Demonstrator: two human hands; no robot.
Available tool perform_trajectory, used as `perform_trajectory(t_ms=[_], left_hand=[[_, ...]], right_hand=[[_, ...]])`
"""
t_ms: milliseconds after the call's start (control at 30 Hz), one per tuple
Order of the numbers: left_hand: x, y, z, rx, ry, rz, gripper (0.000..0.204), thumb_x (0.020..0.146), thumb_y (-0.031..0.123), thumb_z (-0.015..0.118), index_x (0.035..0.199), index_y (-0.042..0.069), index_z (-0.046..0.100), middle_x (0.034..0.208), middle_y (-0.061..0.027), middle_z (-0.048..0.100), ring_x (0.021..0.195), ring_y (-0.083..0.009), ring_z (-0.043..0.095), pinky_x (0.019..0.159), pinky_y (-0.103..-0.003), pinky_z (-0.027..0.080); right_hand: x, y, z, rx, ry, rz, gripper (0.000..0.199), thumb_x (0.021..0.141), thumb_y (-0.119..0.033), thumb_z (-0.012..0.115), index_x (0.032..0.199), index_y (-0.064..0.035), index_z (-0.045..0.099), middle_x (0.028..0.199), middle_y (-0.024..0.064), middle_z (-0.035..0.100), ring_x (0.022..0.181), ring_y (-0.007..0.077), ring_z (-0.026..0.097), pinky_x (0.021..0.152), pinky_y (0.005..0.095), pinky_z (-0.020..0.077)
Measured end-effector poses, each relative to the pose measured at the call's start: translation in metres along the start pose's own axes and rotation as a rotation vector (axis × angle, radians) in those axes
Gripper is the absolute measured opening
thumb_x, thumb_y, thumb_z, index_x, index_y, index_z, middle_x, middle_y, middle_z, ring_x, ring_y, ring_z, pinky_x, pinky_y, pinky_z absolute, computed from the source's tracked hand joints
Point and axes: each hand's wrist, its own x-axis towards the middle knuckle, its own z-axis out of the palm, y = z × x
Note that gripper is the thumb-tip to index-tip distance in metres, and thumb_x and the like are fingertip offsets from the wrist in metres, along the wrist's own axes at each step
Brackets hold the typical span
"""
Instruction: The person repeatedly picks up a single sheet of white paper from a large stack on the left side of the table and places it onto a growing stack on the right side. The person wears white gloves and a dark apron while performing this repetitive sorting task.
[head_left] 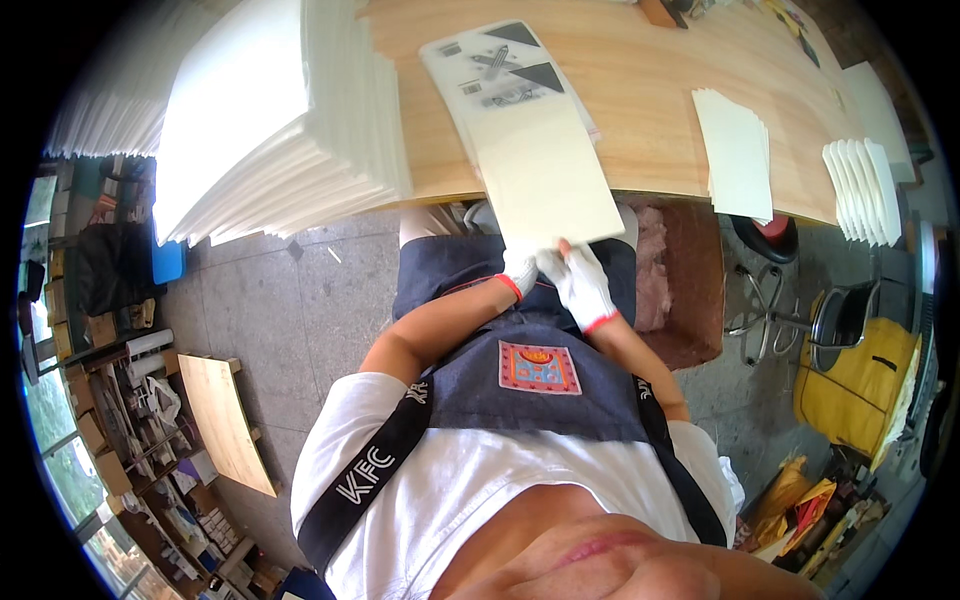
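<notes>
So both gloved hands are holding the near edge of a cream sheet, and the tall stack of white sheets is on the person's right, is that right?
Not quite. In the head view the tall stack of white sheets is on the person's left, not right. The rest holds: the left hand and right hand, both gloved, hold the near edge of the cream sheet.

One camera on the person's head, looking straight down, close over the chest, wooden table (640, 90) up top, floor (290, 300) below
</notes>
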Motion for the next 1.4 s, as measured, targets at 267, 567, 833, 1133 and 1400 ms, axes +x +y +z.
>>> perform_trajectory(t_ms=[267, 567, 833, 1133, 1400], left_hand=[[0.011, 0.056, -0.008, -0.1, 0.176, -0.386, 0.023, 0.085, 0.008, 0.049, 0.108, 0.008, 0.05, 0.102, -0.0074, 0.057, 0.087, -0.0227, 0.06, 0.063, -0.036, 0.055], [-0.012, 0.122, -0.052, 0.279, 0.176, -0.185, 0.023, 0.087, 0.013, 0.047, 0.102, -0.003, 0.054, 0.094, -0.0103, 0.061, 0.076, -0.0188, 0.062, 0.061, -0.027, 0.054], [-0.01, 0.125, -0.058, 0.253, 0.212, -0.255, 0.022, 0.086, 0.008, 0.043, 0.102, -0.004, 0.051, 0.089, -0.0127, 0.063, 0.074, -0.0203, 0.064, 0.061, -0.029, 0.054], [-0.017, 0.122, -0.064, 0.315, 0.202, -0.214, 0.032, 0.09, 0.016, 0.049, 0.112, -0.006, 0.046, 0.094, -0.0148, 0.061, 0.073, -0.0199, 0.064, 0.06, -0.027, 0.054], [-0.012, 0.128, -0.064, 0.371, 0.137, -0.245, 0.03, 0.089, 0.013, 0.047, 0.112, -0.005, 0.047, 0.089, -0.0132, 0.062, 0.069, -0.0194, 0.063, 0.06, -0.027, 0.054]], right_hand=[[0.071, -0.022, 0.019, -0.047, -0.123, 0.161, 0.024, 0.094, -0.018, 0.038, 0.102, 0.0005, 0.049, 0.092, 0.0175, 0.06, 0.075, 0.0255, 0.062, 0.066, 0.0345, 0.0551], [0.049, -0.013, 0.067, -1.834, -0.359, -0.633, 0.015, 0.081, -0.018, 0.052, 0.092, -0.008, 0.049, 0.073, 0.0078, 0.063, 0.063, 0.0201, 0.062, 0.05, 0.0334, 0.0462], [0.041, -0.031, 0.062, -1.472, -0.44, -0.319, 0.012, 0.08, -0.015, 0.051, 0.09, -0.0069, 0.05, 0.068, 0.0079, 0.061, 0.052, 0.0191, 0.059, 0.048, 0.0312, 0.0465], [0.029, -0.056, 0.033, -1.281, -0.319, -0.423, 0.02, 0.08, -0.009, 0.046, 0.097, -0.0073, 0.057, 0.079, 0.0061, 0.064, 0.064, 0.0142, 0.062, 0.054, 0.0275, 0.0472], [0.063, -0.011, 0.082, -2.101, -0.529, -0.825, 0.015, 0.081, -0.025, 0.051, 0.086, -0.0104, 0.049, 0.075, 0.0105, 0.064, 0.069, 0.0286, 0.062, 0.054, 0.0418, 0.0469]])
